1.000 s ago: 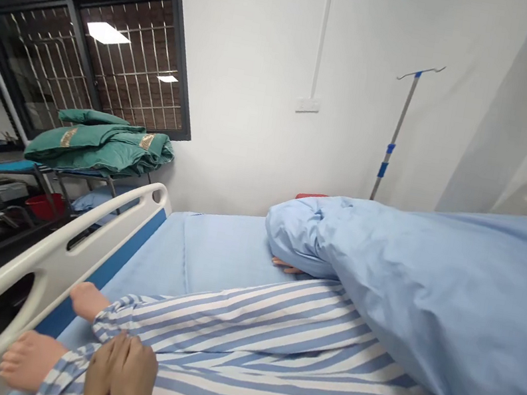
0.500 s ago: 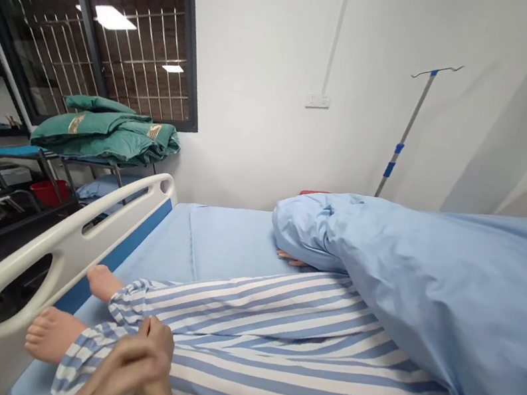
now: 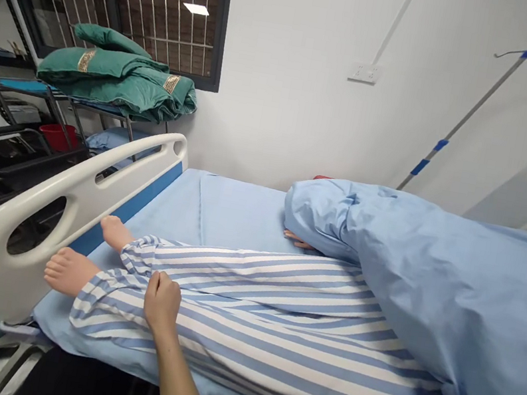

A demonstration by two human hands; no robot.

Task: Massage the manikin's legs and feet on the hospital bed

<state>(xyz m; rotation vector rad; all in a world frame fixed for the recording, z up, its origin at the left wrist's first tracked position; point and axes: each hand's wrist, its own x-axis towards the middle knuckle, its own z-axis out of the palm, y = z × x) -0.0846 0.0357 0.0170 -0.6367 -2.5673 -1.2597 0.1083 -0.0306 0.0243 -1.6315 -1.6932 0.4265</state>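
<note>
The right hand [image 3: 163,299] is curled closed on or just above the blue-and-white striped trousers [image 3: 279,345], which lie along the bed [image 3: 240,214]; whether it pinches cloth, I cannot tell. The left hand is out of view. Light, even contact works best.

Trousers [image 3: 270,340] on bed [image 3: 240,214], 2 feet [image 3: 72,272] left, quilt [image 3: 455,290] right

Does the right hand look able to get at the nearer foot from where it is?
Probably yes: the right hand is over the striped trousers, near the cuff end, and the nearer foot sticks out bare beyond it, with nothing seen blocking the way.
</note>
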